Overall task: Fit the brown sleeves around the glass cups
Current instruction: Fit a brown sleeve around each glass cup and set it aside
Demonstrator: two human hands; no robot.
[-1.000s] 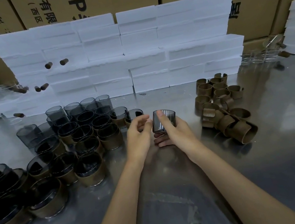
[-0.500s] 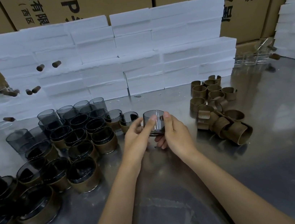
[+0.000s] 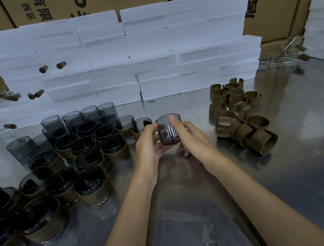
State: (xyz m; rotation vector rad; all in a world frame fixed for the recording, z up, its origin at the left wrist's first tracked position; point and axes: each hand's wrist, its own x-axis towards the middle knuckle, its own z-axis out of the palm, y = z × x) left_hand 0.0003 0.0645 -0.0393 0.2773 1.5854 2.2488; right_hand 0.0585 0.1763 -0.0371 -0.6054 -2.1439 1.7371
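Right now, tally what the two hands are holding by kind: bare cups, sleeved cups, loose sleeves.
Bare glass cup: 1, held between left hand and right hand
Sleeved cups: 0 in hand; they stand at left
Loose sleeves: 0 in hand; they are piled at right
Total in hand: 1

Cups (image 3: 89, 145) left, sleeves (image 3: 236, 112) right

Single head-worn wide-angle view, aimed forward and down over the metal table (image 3: 289, 178).

The table is seen from close above its near edge; both forearms enter from the bottom of the frame. Beyond the table's far edge, stacked white foam blocks (image 3: 146, 48) are faced, with straight lines bowed by the lens. No second view is given.
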